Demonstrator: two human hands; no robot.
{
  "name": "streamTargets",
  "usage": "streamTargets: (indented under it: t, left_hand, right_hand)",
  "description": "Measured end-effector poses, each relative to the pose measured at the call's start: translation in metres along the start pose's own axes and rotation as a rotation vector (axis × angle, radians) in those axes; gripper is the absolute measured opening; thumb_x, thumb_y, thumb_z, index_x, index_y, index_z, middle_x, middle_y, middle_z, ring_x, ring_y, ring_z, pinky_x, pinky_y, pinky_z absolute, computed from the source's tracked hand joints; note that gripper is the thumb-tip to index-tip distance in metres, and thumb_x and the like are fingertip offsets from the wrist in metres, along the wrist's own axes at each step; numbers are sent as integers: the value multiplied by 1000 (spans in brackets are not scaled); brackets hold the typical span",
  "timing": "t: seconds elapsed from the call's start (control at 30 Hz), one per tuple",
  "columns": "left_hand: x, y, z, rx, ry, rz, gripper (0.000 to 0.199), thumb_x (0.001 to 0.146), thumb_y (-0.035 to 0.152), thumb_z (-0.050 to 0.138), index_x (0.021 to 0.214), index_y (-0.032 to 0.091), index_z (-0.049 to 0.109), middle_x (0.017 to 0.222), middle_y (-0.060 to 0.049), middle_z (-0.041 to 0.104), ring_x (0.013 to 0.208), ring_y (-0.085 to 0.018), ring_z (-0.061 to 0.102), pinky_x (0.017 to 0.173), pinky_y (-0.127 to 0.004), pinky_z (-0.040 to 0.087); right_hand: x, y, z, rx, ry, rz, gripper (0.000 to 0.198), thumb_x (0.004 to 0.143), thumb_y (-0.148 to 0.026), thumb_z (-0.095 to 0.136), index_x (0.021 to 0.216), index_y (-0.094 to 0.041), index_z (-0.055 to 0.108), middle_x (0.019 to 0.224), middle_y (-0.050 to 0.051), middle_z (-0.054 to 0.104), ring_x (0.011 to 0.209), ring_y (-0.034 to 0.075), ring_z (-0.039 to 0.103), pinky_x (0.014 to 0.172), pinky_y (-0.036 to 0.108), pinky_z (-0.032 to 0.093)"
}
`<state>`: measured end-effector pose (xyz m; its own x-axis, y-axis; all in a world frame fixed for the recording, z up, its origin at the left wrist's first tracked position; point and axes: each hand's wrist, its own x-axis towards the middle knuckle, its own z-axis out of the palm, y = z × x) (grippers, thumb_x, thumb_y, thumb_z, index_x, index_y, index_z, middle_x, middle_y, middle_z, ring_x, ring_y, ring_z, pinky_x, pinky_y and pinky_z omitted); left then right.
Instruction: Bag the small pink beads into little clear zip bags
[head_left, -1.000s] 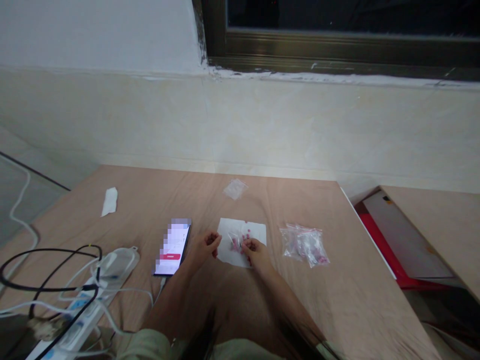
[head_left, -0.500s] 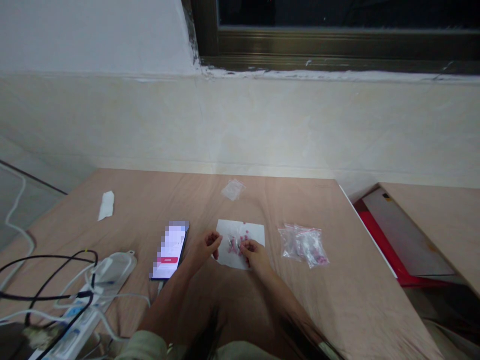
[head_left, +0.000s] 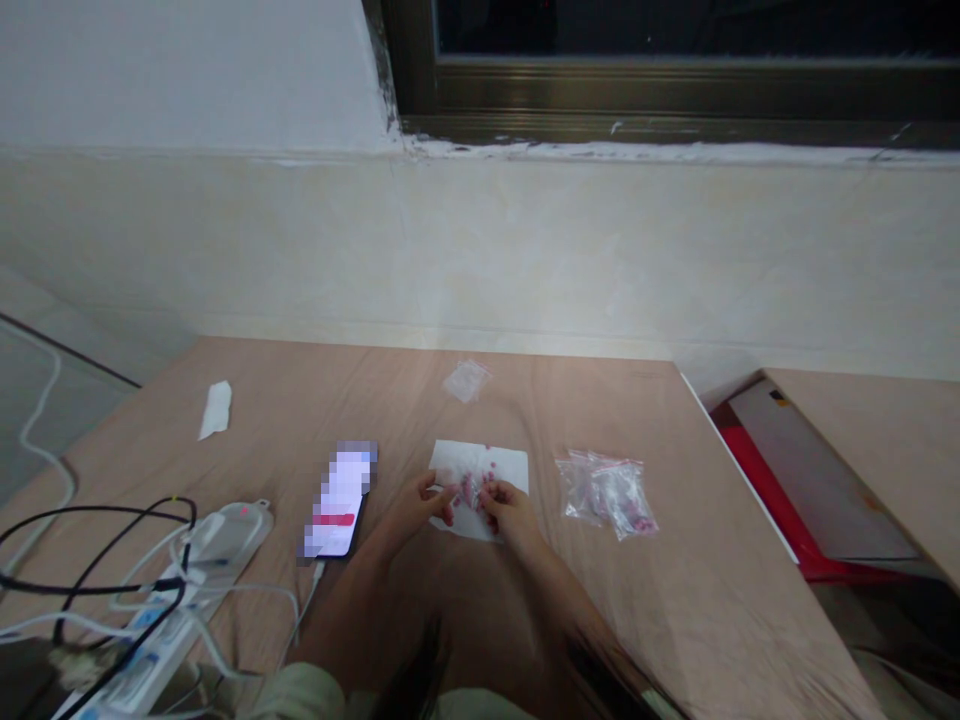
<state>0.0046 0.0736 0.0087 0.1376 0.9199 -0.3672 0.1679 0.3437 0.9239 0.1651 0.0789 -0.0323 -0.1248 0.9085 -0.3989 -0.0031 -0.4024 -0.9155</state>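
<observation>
A white sheet of paper (head_left: pixel 512 466) lies on the wooden table, with several small pink-red pieces (head_left: pixel 491 465) scattered on it. Above the sheet is a small clear plastic bag (head_left: pixel 469 487), its outline hard to make out. My right hand (head_left: pixel 511 508) pinches the bag's right side between thumb and fingers. From the other side my left hand (head_left: pixel 424 503) reaches over the paper's left edge, fingers curled and closed at the bag's left side. The fingertips partly hide the bag and some pieces.
Zip bags with pinkish contents (head_left: pixel 611 492) lie to the right. Beyond the paper is a small stack of clear bags (head_left: pixel 466 381). A lit phone (head_left: pixel 341 505) with a cable, a power strip (head_left: pixel 225 540) with tangled cords and a white scrap (head_left: pixel 216 408) are at left.
My left hand has moved right, from the paper's edge to the plastic bag, and its fingers have closed there. My right hand has stayed nearly in place, still pinching the bag.
</observation>
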Motion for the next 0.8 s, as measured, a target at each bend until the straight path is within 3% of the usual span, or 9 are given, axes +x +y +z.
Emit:
streamTargets:
  t: [0.23,0.5,0.8]
  left_hand:
    - [5,12,16,68,116,-32,26,65,38,55,55,15,49,36,6,47,33,-8,46,36,-18,37]
    - [8,6,14,-1,180,-23,18,63,32,54,63,15,47,38,10,41,29,-6,40,28,-17,37]
    - [4,13,16,-82,128,-49,28,60,38,60,68,14,49,52,4,52,44,-10,54,35,-20,46]
  right_hand:
    - [1,-2,2,19,-25,6,23,57,-38,53,59,-17,47,39,-8,40,31,5,32,32,19,24]
    - [0,-8,3,18,-2,44,23,56,-38,53,58,-17,46,39,-7,42,32,6,34,31,19,25]
    - [0,-8,3,-18,15,41,23,57,-39,53,60,-17,47,40,-7,42,33,6,36,31,20,26]
